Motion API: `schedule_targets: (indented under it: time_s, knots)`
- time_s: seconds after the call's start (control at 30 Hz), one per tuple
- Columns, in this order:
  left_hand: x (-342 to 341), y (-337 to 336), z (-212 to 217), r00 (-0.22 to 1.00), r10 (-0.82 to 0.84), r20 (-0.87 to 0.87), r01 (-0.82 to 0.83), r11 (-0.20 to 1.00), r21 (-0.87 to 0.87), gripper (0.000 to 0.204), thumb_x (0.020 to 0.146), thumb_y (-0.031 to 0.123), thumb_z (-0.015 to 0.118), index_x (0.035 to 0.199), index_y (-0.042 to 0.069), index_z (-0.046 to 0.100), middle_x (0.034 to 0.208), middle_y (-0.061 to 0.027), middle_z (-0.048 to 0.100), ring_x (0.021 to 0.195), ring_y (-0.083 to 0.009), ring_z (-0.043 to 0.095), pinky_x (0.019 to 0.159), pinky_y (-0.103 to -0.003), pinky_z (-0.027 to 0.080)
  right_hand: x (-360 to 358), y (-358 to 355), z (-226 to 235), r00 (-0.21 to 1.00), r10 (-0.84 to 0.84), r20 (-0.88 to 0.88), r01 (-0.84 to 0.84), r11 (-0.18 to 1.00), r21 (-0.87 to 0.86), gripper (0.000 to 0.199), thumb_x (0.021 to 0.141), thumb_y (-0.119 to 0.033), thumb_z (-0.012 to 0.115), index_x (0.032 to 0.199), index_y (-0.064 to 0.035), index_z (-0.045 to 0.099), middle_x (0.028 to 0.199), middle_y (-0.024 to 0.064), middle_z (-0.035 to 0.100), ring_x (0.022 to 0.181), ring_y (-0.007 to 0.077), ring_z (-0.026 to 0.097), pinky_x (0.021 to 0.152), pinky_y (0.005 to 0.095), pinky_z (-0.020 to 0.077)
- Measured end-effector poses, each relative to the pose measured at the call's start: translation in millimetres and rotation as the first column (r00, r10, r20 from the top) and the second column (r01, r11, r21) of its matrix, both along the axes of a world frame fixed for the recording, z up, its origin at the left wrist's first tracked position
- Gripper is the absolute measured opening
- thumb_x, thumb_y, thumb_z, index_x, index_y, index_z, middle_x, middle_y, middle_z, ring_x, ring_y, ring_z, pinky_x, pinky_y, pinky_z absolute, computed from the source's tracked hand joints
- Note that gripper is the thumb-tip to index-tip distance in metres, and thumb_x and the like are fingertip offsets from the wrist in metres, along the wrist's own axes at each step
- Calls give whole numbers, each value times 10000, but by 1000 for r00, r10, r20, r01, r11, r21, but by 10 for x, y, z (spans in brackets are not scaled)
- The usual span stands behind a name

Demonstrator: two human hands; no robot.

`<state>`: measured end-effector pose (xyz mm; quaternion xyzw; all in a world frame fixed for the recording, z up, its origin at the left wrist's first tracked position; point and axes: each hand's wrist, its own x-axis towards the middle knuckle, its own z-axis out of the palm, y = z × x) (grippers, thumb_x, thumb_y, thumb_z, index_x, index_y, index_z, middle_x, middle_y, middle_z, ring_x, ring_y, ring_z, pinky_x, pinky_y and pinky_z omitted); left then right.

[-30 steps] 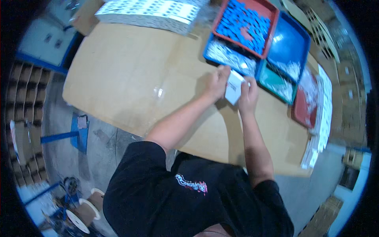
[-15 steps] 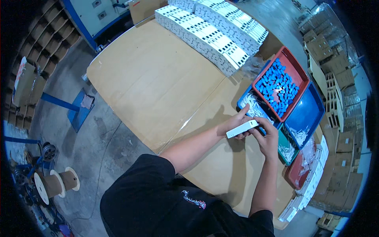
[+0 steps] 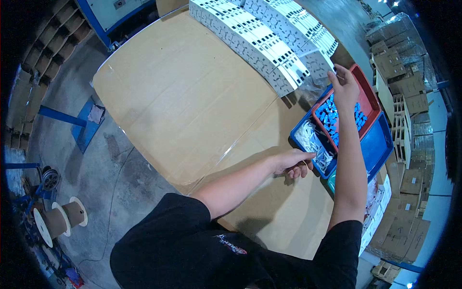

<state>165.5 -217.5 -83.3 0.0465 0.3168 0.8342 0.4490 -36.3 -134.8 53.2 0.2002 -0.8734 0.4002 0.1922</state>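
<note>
My right hand [image 3: 345, 89] is reached out to the near end of the farther row of white modules [image 3: 288, 21]. Its thumb and fingers are at the edge of the flat white module [image 3: 318, 63] at that end, whose grey side bears a pattern. My left hand [image 3: 293, 163] hovers beside the blue tray of small white parts [image 3: 308, 137], fingers curled and thumb stretched out. Whatever may be in those curled fingers is too small to make out. Under my right forearm is the red tray [image 3: 369, 98] with small blue pieces [image 3: 328, 115].
A nearer row of white modules [image 3: 255, 41] stands along the cardboard-covered table's [image 3: 178, 96] far edge. Right of the red tray lies another blue tray [image 3: 378, 147]; a green tray [image 3: 332, 182] is mostly behind my forearm. Cartons [image 3: 409, 207] are stacked at the right.
The white module that was between both hands has left my left hand. My right hand has swung forward to the far row's end; my left stays near the trays. The view has shifted slightly.
</note>
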Motion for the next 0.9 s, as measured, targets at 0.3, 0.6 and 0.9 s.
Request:
schedule_targets:
  time_s: [0.3, 0.6, 0.9]
  knots:
    - [21, -13, -25, 998, 12, -57, -13, 999, -30, 508, 987, 541, 562, 961, 34, 570, 641, -72, 630, 412, -82, 531, 365, -213, 418, -357, -223, -268, 990, -101, -100, 110, 990, 88, 320, 842, -176, 809, 1105, -9, 735, 990, 118, 734, 888, 178, 714, 826, 308, 555]
    - [16, -3, -74, 994, 1, -113, -3, 1000, -17, 535, 972, 562, 579, 955, 27, 572, 645, -73, 634, 422, -86, 549, 372, -215, 434, -402, -244, -178, 975, -185, -127, 201, 971, 132, 280, 837, -225, 800, 1034, -31, 754, 899, 114, 726, 808, 198, 707, 756, 329, 552]
    - [29, -7, -17, 991, -5, -134, 0, 999, -32, 550, 963, 573, 588, 975, 23, 581, 651, -72, 636, 414, -85, 542, 372, -210, 435, -299, -306, -194, 956, -167, -240, 232, 933, 275, 441, 751, -317, 857, 1071, -45, 722, 968, 115, 714, 804, 226, 687, 737, 344, 546]
